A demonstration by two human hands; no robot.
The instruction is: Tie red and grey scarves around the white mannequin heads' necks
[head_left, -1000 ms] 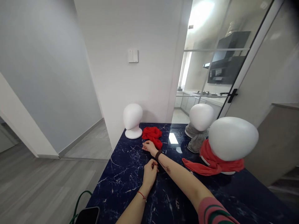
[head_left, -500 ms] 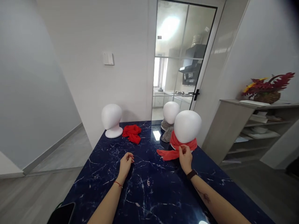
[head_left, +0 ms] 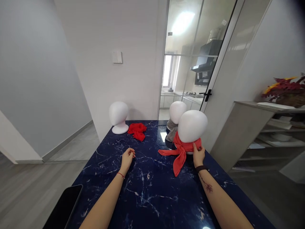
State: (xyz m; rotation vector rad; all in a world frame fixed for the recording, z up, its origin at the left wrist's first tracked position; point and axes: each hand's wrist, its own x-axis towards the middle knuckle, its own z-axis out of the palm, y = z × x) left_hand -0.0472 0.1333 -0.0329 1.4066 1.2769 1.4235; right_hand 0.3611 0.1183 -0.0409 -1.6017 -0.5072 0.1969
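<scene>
**Right hand [head_left: 199, 156] pinches a knotted coral scarf [head_left: 182, 148]**

From where I stand, the coral scarf is wrapped around the neck of the front mannequin head [head_left: 192, 126], toward the right of the dark blue marbled surface [head_left: 152, 197]. It is knotted in front; one tail stretches left, the other trails toward the person. The right hand has its thumb pressed on the wrap's right side, the fingers curled at the edge. The left hand [head_left: 127, 158] is well apart from it, its fingers loosely curled inward; whether thumb and fingertips meet, I cannot tell.

Just behind stands a second mannequin head [head_left: 178, 112] with a gray scarf [head_left: 172, 133] around its neck. At the far left, a third mannequin head [head_left: 118, 113] has its neck bare, and a crumpled red scarf [head_left: 137, 130] lies just beside its base. A smartphone [head_left: 63, 208] shows a dark screen at the near left edge.

The white light switch [head_left: 117, 57] on the wall carries a tiny mark, too small to read, as are the dark label [head_left: 170, 33] and pale sticker [head_left: 224, 22] seen at the glass door [head_left: 181, 68].
</scene>
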